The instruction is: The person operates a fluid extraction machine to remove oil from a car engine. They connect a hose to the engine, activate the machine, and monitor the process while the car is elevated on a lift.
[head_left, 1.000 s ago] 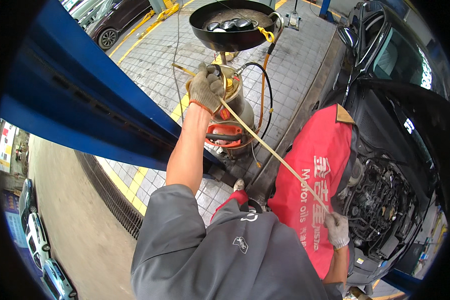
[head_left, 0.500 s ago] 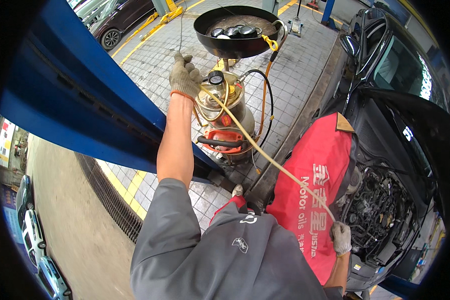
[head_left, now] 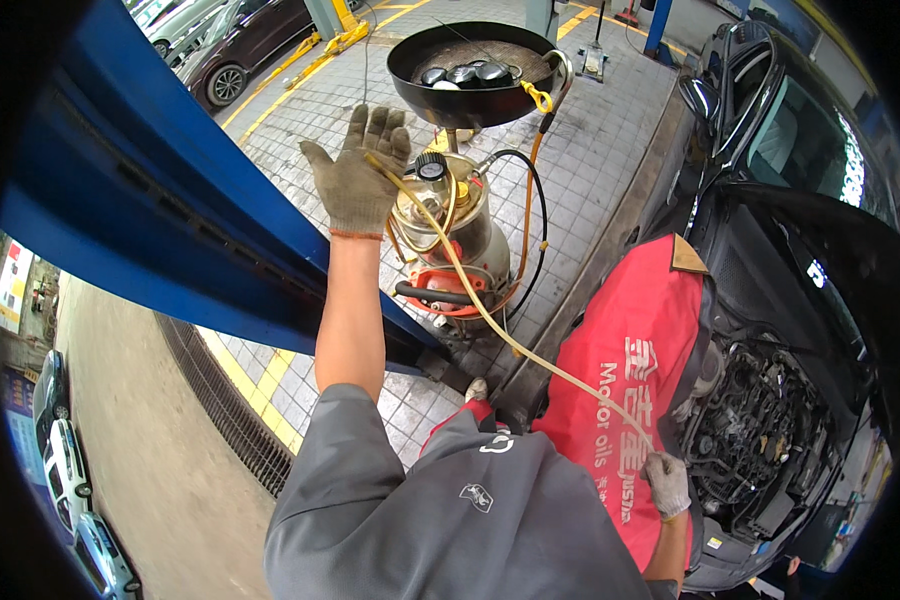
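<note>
My left hand (head_left: 358, 178), in a grey knit glove, is raised with its fingers spread and palm showing. One end of a pale, flexible tube (head_left: 490, 315) lies against or just in front of that palm. The tube sags from there across to my right hand (head_left: 668, 484), also gloved, whose fingers are closed around it above the red fender cover (head_left: 625, 340). Behind the left hand stands a waste-oil extractor: a clear tank (head_left: 482, 238) with a dark gauge, an orange-red base (head_left: 445, 288) and a wide black pan (head_left: 460, 108) on top.
Several dark round parts (head_left: 478, 73) lie in the pan. On the right is a black car with its engine bay (head_left: 755, 430) exposed. A blue lift post (head_left: 170, 190) rises close on the left. Hoses (head_left: 538, 190) hang beside the tank, and a floor grate (head_left: 220, 405) runs lower left.
My left hand has opened from its grip and turned its palm into view. My right hand has shifted slightly left, and the tube now hangs in a deeper curve.
</note>
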